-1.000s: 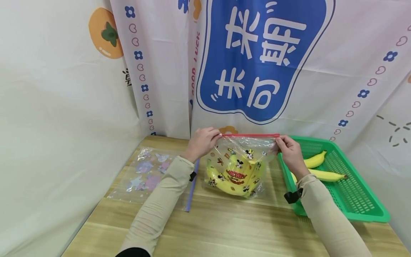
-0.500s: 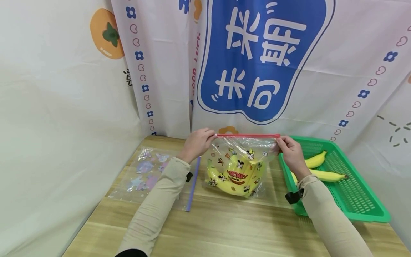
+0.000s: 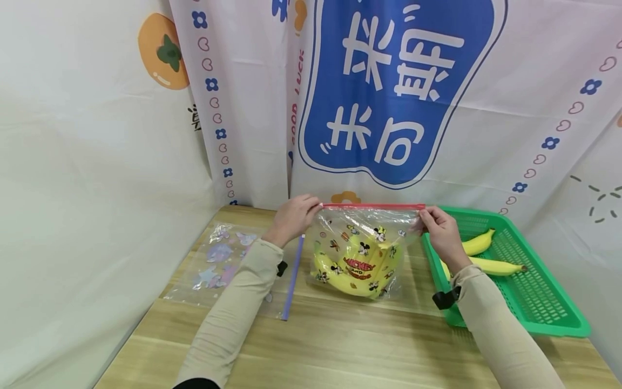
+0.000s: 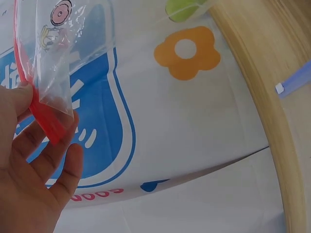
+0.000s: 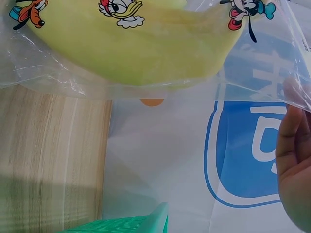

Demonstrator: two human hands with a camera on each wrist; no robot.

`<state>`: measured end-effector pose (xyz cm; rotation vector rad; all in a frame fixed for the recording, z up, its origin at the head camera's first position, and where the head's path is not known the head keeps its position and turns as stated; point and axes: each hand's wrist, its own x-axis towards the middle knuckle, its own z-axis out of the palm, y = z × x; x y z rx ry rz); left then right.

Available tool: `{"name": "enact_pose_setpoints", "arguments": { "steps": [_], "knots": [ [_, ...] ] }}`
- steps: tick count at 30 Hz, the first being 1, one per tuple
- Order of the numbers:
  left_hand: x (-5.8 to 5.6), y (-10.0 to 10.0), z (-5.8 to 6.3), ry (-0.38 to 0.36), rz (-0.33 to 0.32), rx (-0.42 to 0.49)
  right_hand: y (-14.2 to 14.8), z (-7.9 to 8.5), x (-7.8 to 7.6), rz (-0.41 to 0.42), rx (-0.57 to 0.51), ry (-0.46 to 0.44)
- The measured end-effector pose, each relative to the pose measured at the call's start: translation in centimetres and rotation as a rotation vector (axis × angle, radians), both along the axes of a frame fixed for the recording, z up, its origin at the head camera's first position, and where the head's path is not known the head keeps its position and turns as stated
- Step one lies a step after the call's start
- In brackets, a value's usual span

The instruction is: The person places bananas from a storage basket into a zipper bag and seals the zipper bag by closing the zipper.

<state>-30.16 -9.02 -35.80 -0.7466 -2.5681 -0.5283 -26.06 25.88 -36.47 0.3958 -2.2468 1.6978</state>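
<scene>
A clear zip bag (image 3: 335,220) with a red zip strip (image 3: 371,206) and cartoon prints stands upright on the table in the head view. Yellow bananas (image 3: 357,286) show through its plastic. My left hand (image 3: 293,219) pinches the strip's left end; in the left wrist view the thumb presses on the red strip (image 4: 47,119) with fingers behind it. At the top right corner my right hand (image 3: 441,235) pinches the bag between thumb and fingers. In the right wrist view a banana (image 5: 146,53) fills the lower bag, and part of my right hand (image 5: 294,165) is out of frame.
To the right stands a green basket (image 3: 563,319) holding bananas (image 3: 495,266). A second clear bag with a purple strip (image 3: 293,283) lies flat at the left, partly under my left forearm. Behind the table hangs a printed cloth (image 3: 252,124).
My left hand has slid left along the red strip to its left end, uncovering more of it. My right hand and the bag have barely moved.
</scene>
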Motion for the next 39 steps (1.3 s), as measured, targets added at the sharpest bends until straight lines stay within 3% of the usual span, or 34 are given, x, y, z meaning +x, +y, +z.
{"name": "enact_pose_setpoints", "arguments": {
  "steps": [24, 28, 34, 39],
  "knots": [
    [-0.3, -1.7, -0.5, -0.007, -0.006, 0.039, 1.1, -0.4, -0.2, 0.007, -0.013, 0.012],
    [-0.5, -1.4, -0.6, -0.064, -0.035, 0.141, 1.0, -0.3, -0.4, -0.015, -0.015, 0.016],
    [-1.2, -0.7, -0.8, -0.219, -0.040, 0.420, 0.7, 0.0, -1.5, -0.079, -0.018, 0.002],
    [-2.5, -0.1, -0.5, -0.241, -0.001, 0.550, 0.4, 0.8, -2.7, -0.098, -0.005, 0.006]
  ]
}}
